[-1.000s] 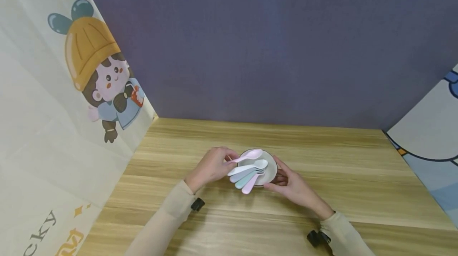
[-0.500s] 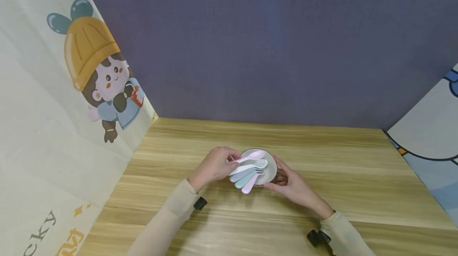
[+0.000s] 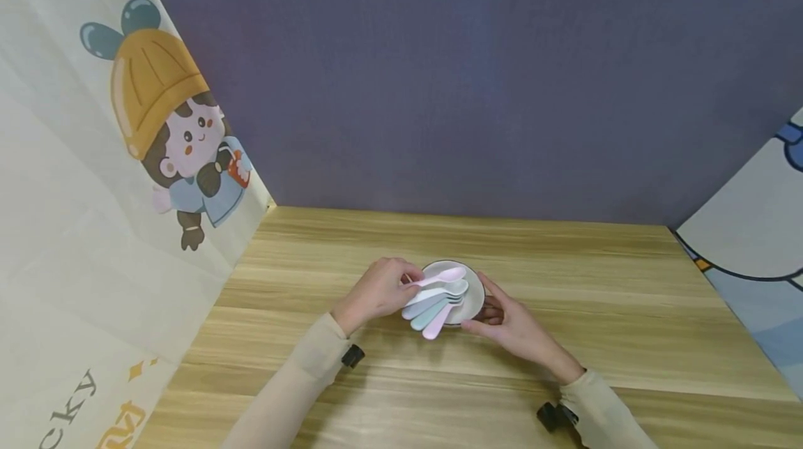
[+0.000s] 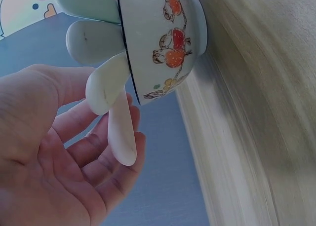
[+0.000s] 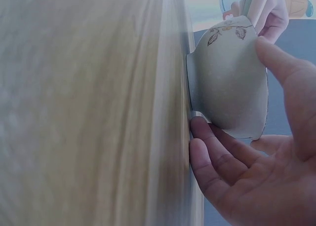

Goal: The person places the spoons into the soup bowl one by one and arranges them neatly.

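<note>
A white bowl (image 3: 475, 298) with a dark rim stands on the wooden table; painted red and orange figures decorate its side (image 4: 174, 48). Several spoons lean in it, their handles fanned over the near left rim: white (image 3: 426, 297), greyish, teal (image 3: 428, 316) and pink (image 3: 437, 323). My left hand (image 3: 378, 290) pinches the handle of another pink spoon (image 3: 452, 274), whose head is over the bowl beside the white spoon. The fingertips hide part of that handle. My right hand (image 3: 517, 330) holds the bowl's right side, thumb near the rim and fingers low around the base.
The wooden table (image 3: 564, 261) stretches around the bowl, up to a dark blue-grey panel (image 3: 439, 86) at the back. A curtain with a cartoon figure (image 3: 182, 128) borders the left, and another printed sheet (image 3: 746, 226) the right. Black wrist cameras sit at both cuffs.
My left hand has shifted slightly to the right with the pink spoon, whose head now lies further over the bowl and a little lower. The right hand and bowl have stayed in place.
</note>
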Demonstrator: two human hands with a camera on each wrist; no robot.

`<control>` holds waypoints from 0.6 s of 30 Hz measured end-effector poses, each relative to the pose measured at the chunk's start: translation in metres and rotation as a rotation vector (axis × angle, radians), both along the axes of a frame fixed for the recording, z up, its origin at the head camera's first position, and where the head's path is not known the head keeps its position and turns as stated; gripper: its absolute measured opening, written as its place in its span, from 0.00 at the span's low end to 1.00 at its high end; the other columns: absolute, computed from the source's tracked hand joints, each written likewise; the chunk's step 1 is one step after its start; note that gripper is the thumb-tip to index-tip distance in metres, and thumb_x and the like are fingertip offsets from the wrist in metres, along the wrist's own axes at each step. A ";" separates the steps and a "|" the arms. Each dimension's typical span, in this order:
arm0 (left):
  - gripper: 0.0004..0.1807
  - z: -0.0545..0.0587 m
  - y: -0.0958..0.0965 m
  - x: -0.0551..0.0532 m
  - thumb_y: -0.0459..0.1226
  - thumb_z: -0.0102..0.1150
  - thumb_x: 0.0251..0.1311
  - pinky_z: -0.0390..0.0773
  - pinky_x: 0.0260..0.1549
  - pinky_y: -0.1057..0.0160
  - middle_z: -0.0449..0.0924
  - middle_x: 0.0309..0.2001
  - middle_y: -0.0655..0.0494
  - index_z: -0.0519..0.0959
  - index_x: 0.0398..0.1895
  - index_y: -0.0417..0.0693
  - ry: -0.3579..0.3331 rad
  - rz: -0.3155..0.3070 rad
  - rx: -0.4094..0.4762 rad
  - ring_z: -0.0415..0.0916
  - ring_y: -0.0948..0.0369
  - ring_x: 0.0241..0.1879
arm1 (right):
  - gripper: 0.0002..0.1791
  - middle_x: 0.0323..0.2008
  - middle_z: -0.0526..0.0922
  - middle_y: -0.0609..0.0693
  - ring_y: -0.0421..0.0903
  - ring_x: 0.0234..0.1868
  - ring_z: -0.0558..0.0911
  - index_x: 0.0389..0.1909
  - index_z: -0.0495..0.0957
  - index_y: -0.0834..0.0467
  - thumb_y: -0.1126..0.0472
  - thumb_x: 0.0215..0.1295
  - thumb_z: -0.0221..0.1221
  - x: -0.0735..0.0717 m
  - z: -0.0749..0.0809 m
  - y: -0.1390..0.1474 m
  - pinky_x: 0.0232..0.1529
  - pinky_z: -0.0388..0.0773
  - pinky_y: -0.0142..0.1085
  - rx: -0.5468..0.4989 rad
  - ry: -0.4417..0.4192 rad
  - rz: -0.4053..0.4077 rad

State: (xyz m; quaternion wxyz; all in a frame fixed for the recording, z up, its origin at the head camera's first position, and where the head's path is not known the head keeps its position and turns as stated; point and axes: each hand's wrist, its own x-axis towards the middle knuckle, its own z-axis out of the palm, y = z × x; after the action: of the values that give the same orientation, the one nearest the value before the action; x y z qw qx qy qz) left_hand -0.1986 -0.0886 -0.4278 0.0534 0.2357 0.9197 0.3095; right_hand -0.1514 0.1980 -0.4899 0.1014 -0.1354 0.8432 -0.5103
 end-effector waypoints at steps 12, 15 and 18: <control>0.11 -0.002 0.001 -0.002 0.36 0.68 0.67 0.82 0.36 0.66 0.91 0.42 0.52 0.90 0.50 0.47 -0.011 0.004 0.025 0.82 0.63 0.36 | 0.60 0.61 0.86 0.63 0.49 0.56 0.88 0.87 0.48 0.58 0.50 0.64 0.75 -0.001 0.000 0.000 0.52 0.84 0.28 0.012 -0.006 -0.003; 0.11 -0.003 0.001 -0.003 0.36 0.68 0.67 0.82 0.36 0.65 0.91 0.42 0.52 0.90 0.50 0.46 -0.007 0.000 0.023 0.83 0.63 0.36 | 0.60 0.61 0.86 0.63 0.49 0.56 0.88 0.87 0.47 0.57 0.50 0.64 0.75 -0.001 0.000 0.000 0.52 0.84 0.28 0.010 -0.008 -0.004; 0.12 -0.002 0.002 -0.003 0.36 0.67 0.67 0.82 0.37 0.65 0.91 0.43 0.51 0.90 0.51 0.45 -0.005 -0.001 0.017 0.84 0.62 0.37 | 0.60 0.62 0.85 0.63 0.50 0.56 0.88 0.87 0.47 0.57 0.49 0.64 0.75 -0.001 -0.001 0.000 0.52 0.84 0.28 0.009 -0.011 -0.004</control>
State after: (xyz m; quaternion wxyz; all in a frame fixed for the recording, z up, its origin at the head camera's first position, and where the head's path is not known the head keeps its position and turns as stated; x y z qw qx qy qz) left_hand -0.2020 -0.0865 -0.4299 0.0539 0.2357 0.9169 0.3176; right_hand -0.1522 0.1984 -0.4905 0.1055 -0.1305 0.8453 -0.5073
